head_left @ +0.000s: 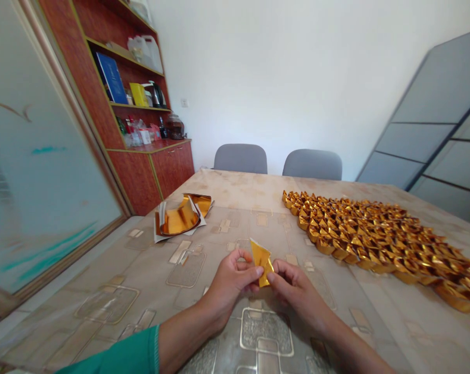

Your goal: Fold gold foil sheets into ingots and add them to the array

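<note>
A small folded piece of gold foil paper (261, 259) is held upright above the near middle of the table, its pointed corner toward the top. My left hand (235, 272) grips its left side, thumb pressed on the face. On the lower right edge, my right hand (291, 283) pinches it between thumb and fingers. To the left lies a loose stack of curled gold foil sheets (180, 219) with pale undersides. Many folded gold foil ingots (367, 231) stand packed in rows on the right.
A patterned clear cover lies over the table (235, 189). Two grey chairs (240, 158) stand at its far edge. Beyond the left side is a red-brown shelf cabinet (157, 171) with bottles, a kettle and jars. A frosted sliding door (43, 156) stands at far left.
</note>
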The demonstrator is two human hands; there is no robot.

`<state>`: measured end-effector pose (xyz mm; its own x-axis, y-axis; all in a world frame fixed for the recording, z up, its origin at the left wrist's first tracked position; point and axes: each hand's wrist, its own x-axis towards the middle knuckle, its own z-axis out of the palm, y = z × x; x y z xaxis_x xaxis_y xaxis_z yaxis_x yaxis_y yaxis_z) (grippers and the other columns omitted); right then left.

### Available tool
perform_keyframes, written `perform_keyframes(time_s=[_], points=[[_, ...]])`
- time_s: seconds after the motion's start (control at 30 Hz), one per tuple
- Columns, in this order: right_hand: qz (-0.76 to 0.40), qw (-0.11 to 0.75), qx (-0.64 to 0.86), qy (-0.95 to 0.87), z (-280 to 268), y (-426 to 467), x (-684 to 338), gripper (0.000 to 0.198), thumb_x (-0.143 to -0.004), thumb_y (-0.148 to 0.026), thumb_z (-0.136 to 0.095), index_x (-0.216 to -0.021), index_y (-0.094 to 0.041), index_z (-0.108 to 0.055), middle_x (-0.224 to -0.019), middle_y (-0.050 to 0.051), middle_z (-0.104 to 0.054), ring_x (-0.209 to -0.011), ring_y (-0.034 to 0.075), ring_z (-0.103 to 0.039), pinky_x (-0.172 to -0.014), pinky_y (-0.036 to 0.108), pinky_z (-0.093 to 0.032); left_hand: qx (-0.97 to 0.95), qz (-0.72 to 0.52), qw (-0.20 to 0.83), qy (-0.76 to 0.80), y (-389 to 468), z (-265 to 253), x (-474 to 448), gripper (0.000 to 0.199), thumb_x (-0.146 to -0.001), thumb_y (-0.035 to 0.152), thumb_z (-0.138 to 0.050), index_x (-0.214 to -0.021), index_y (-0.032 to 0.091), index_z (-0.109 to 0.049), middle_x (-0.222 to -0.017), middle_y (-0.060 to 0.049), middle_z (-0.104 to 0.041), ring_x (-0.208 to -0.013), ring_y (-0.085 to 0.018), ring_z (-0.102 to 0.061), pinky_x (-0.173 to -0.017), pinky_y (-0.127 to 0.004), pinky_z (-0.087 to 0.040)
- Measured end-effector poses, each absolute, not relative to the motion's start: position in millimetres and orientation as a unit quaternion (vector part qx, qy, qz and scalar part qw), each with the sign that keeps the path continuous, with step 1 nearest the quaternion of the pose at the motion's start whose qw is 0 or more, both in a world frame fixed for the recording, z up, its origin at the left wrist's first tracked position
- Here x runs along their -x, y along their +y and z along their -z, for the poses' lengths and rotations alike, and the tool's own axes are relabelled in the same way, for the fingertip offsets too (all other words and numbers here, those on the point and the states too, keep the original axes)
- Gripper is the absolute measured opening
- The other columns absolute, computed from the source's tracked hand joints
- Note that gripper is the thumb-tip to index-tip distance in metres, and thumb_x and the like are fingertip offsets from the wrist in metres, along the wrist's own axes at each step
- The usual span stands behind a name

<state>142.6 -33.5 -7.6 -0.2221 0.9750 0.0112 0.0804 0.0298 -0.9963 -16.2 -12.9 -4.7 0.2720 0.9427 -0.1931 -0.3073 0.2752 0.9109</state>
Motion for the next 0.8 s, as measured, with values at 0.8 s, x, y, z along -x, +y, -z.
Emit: perform_keyframes(time_s=[0.8], points=[[-0.515, 0.485, 0.483, -0.517, 2, -31, -152, 0.045, -0.084, -0.062, -0.054, -0.074, -0.019, -0.059, -0.061, -0.002, -0.050, -0.053, 0.012, -0.041, -0.049, 0.024, -0.033, -0.642, -0.542, 0.361, 0.405, -13, -5, 24, 0.006, -0.072, 0.017, -0.070, -0.072, 0.022, -0.074, -0.084, -0.005, -0.064, -0.084, -0.019, -0.059, -0.077, -0.028, -0.044]])
